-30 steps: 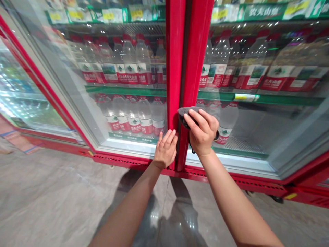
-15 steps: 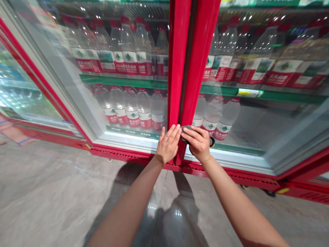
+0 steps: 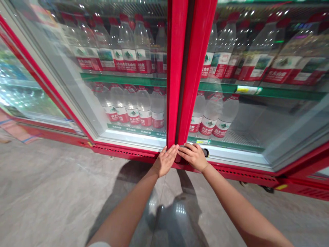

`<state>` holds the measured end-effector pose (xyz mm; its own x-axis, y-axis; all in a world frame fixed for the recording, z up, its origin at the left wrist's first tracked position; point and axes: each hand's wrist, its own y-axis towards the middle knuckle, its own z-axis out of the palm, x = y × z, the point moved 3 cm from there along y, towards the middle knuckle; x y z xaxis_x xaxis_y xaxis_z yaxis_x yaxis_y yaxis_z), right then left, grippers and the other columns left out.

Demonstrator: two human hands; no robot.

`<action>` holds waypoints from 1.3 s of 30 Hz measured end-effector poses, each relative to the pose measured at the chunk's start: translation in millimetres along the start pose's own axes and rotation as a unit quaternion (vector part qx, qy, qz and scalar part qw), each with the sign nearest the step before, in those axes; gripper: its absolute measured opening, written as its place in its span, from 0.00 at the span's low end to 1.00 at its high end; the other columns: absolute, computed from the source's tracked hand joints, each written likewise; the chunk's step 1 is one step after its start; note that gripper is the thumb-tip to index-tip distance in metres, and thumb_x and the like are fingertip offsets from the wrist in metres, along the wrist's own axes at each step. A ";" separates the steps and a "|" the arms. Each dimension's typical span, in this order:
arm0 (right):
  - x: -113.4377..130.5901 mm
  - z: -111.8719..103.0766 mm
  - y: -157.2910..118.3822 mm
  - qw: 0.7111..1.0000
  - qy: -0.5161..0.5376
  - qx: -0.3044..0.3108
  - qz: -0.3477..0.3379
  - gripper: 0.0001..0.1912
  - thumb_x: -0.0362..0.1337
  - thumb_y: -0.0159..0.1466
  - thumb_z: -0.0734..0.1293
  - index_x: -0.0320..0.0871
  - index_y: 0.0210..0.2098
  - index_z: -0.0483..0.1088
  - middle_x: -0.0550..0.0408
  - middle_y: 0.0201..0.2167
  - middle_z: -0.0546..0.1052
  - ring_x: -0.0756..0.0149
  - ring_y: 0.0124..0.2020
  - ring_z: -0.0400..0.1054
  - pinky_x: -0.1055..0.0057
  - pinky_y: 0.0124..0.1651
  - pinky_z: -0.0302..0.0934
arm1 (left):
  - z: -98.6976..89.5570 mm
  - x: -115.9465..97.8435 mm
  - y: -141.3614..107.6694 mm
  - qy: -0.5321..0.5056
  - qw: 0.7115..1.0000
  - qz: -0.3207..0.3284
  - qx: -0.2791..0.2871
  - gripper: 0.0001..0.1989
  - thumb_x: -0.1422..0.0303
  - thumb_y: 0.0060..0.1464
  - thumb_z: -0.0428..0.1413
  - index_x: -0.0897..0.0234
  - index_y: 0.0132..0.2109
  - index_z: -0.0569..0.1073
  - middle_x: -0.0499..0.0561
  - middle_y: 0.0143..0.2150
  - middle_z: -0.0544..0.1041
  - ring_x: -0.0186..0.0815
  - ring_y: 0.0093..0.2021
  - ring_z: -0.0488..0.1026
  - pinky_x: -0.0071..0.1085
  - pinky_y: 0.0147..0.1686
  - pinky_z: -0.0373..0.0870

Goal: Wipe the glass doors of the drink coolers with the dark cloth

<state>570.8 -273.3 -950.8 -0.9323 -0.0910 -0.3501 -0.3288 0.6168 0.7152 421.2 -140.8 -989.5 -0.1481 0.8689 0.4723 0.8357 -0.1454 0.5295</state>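
Low on the red door frame (image 3: pixel 184 103) of a glass-front drinks fridge, my two hands lie side by side with fingertips nearly touching. My left hand (image 3: pixel 166 161) is flat against the bottom of the left door's edge, fingers stretched out, nothing in it. My right hand (image 3: pixel 194 156) presses a dark grey cloth (image 3: pixel 206 152) against the lower corner of the right door. Most of the cloth is hidden under the fingers; a dark end with a yellowish edge sticks out at the right. Both doors look closed.
Behind the glass, red-capped water bottles (image 3: pixel 130 56) stand on a green-edged shelf (image 3: pixel 123 79), with several more bottles (image 3: pixel 209 120) below. A perforated red base (image 3: pixel 246 176) runs under the doors. Grey tiled floor (image 3: pixel 51 192) lies in front; another fridge (image 3: pixel 33 92) stands at left.
Both hands have slid down the door frame to its bottom end, the right one taking the cloth with it. The view has shifted slightly.
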 end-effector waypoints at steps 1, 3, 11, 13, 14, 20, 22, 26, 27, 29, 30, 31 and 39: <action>-1.5 -3.1 4.0 1.000 -0.007 0.001 0.000 0.16 0.34 0.71 0.66 0.54 0.55 0.76 0.57 0.56 0.80 0.62 0.58 0.67 0.63 0.53 0.57 | -2.0 1.6 2.4 0.001 1.000 -0.003 0.001 0.32 0.76 0.60 0.45 0.67 0.72 0.60 0.57 0.74 0.60 0.37 0.76 0.51 0.44 0.74 0.50; -6.2 -11.9 15.5 1.000 -0.025 -0.012 0.014 0.16 0.35 0.71 0.66 0.56 0.55 0.76 0.59 0.56 0.80 0.62 0.59 0.66 0.63 0.54 0.56 | -8.1 6.8 12.0 0.002 1.000 -0.021 -0.012 0.33 0.76 0.60 0.47 0.67 0.72 0.59 0.57 0.74 0.61 0.37 0.76 0.51 0.43 0.74 0.50; -43.4 -62.4 85.8 0.978 -0.069 -0.156 0.116 0.17 0.33 0.72 0.64 0.61 0.53 0.77 0.64 0.53 0.82 0.63 0.61 0.65 0.62 0.58 0.53 | -63.3 47.7 97.4 -0.028 0.978 -0.154 -0.140 0.39 0.81 0.58 0.47 0.69 0.75 0.48 0.61 0.76 0.53 0.43 0.77 0.45 0.51 0.75 0.47; -54.6 -74.8 103.8 0.975 -0.068 -0.169 0.127 0.18 0.32 0.71 0.64 0.62 0.53 0.77 0.63 0.53 0.81 0.63 0.61 0.65 0.62 0.59 0.54 | -77.6 54.9 116.1 -0.043 0.969 -0.177 -0.165 0.41 0.82 0.57 0.45 0.66 0.76 0.44 0.59 0.77 0.51 0.43 0.77 0.42 0.54 0.74 0.46; -59.7 -80.7 111.7 0.974 -0.065 -0.173 0.131 0.19 0.32 0.71 0.64 0.62 0.53 0.77 0.63 0.54 0.81 0.62 0.62 0.65 0.62 0.60 0.55 | -83.1 56.6 123.0 -0.048 0.965 -0.187 -0.178 0.42 0.82 0.57 0.45 0.66 0.76 0.42 0.59 0.77 0.50 0.44 0.77 0.40 0.55 0.74 0.45; -78.6 -101.3 114.7 0.930 -0.080 -0.284 0.221 0.21 0.32 0.68 0.62 0.53 0.57 0.76 0.50 0.53 0.79 0.56 0.60 0.68 0.56 0.61 0.60 | -90.3 47.1 131.6 -0.076 0.956 -0.184 -0.215 0.43 0.81 0.59 0.45 0.68 0.76 0.35 0.61 0.77 0.49 0.44 0.77 0.38 0.56 0.75 0.43; -73.6 -91.9 93.4 0.929 -0.102 -0.282 0.218 0.20 0.31 0.68 0.63 0.53 0.56 0.76 0.51 0.50 0.80 0.56 0.60 0.69 0.56 0.63 0.58 | -88.7 43.2 128.3 -0.083 0.959 -0.168 -0.212 0.43 0.82 0.59 0.45 0.66 0.77 0.36 0.59 0.76 0.51 0.43 0.77 0.40 0.55 0.75 0.43; -44.3 -52.8 36.3 0.964 -0.131 -0.171 0.154 0.21 0.27 0.69 0.64 0.54 0.57 0.75 0.53 0.55 0.80 0.60 0.63 0.67 0.54 0.70 0.48 | -89.9 42.4 124.4 -0.089 0.962 -0.162 -0.201 0.44 0.82 0.58 0.46 0.64 0.77 0.39 0.59 0.76 0.52 0.44 0.77 0.41 0.56 0.74 0.45; -36.8 -43.6 25.5 0.972 -0.133 -0.140 0.134 0.21 0.27 0.69 0.64 0.54 0.57 0.74 0.53 0.55 0.80 0.61 0.63 0.68 0.53 0.72 0.46 | -90.9 42.8 124.4 -0.087 0.963 -0.161 -0.198 0.44 0.82 0.58 0.46 0.64 0.77 0.39 0.59 0.76 0.52 0.45 0.77 0.41 0.56 0.74 0.46; -27.8 -32.3 16.3 0.982 -0.126 -0.101 0.102 0.22 0.29 0.69 0.65 0.55 0.58 0.74 0.54 0.56 0.80 0.61 0.62 0.69 0.49 0.73 0.42 | -93.0 43.9 124.9 -0.084 0.965 -0.160 -0.192 0.44 0.81 0.58 0.47 0.65 0.77 0.40 0.60 0.76 0.52 0.45 0.77 0.40 0.56 0.74 0.46; -27.7 -31.0 19.0 0.983 -0.121 -0.093 0.097 0.22 0.29 0.69 0.66 0.56 0.58 0.73 0.54 0.57 0.79 0.60 0.63 0.69 0.46 0.74 0.40 | -93.9 44.3 125.1 -0.083 0.965 -0.161 -0.190 0.44 0.81 0.58 0.47 0.65 0.77 0.40 0.60 0.76 0.52 0.44 0.77 0.40 0.56 0.74 0.46; -30.5 -32.9 25.8 0.983 -0.118 -0.096 0.102 0.23 0.30 0.68 0.67 0.58 0.59 0.73 0.54 0.58 0.79 0.58 0.64 0.67 0.43 0.74 0.38 | -94.5 44.7 125.3 -0.082 0.965 -0.160 -0.189 0.44 0.81 0.58 0.48 0.65 0.77 0.39 0.60 0.76 0.52 0.44 0.77 0.39 0.56 0.74 0.46; -47.4 -47.1 63.4 0.943 -0.160 -0.173 0.234 0.26 0.28 0.69 0.63 0.53 0.64 0.69 0.49 0.66 0.71 0.55 0.75 0.48 0.41 0.76 0.29 | -90.9 44.0 124.6 -0.121 0.966 -0.139 -0.182 0.44 0.83 0.58 0.45 0.64 0.77 0.36 0.60 0.77 0.49 0.44 0.77 0.42 0.52 0.73 0.54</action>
<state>587.0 -266.7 -860.4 -0.9122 0.4033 -0.0717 0.0270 0.2338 0.9719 470.8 -163.7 -838.7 -0.1757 0.9770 0.1209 0.5332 -0.0088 0.8460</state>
